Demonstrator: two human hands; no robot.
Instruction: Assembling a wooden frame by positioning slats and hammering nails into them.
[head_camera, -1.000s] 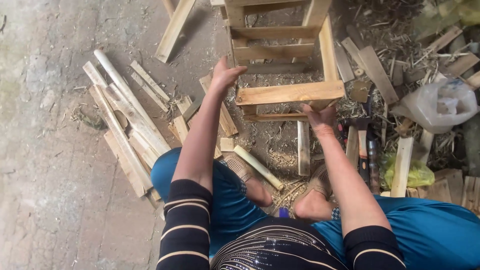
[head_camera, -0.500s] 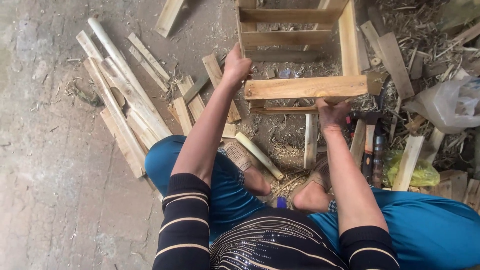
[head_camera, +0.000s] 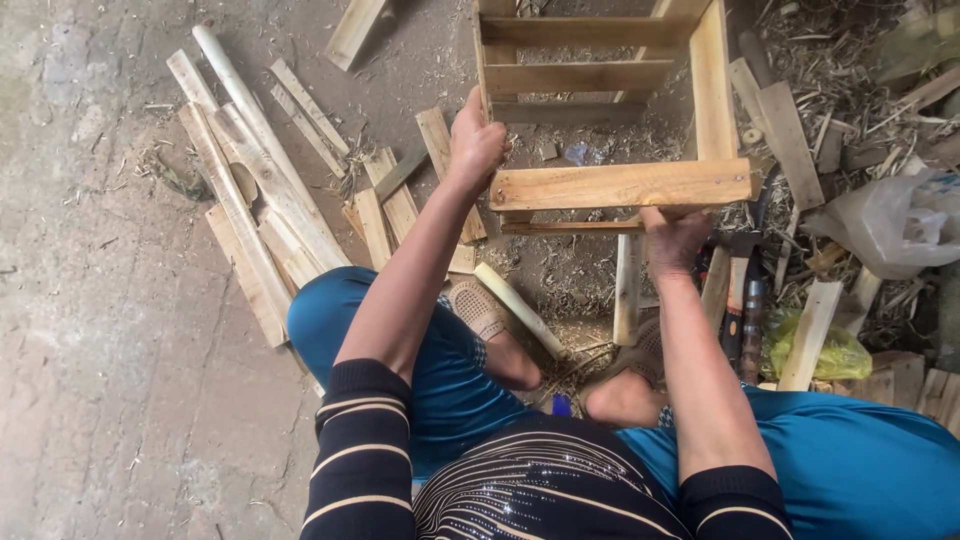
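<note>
Wooden crate (head_camera: 610, 120) stands on the floor (head_camera: 100, 350) before the knees; left hand (head_camera: 475, 145) grips its corner post, right hand (head_camera: 675, 240) apparently clasps the near slat's underside; keep both grips firm and level.

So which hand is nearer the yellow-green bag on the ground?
Right. The right hand grips the wooden frame at its near slat, just up-left of the yellow-green bag. The left hand holds the frame's far-side post.
</note>
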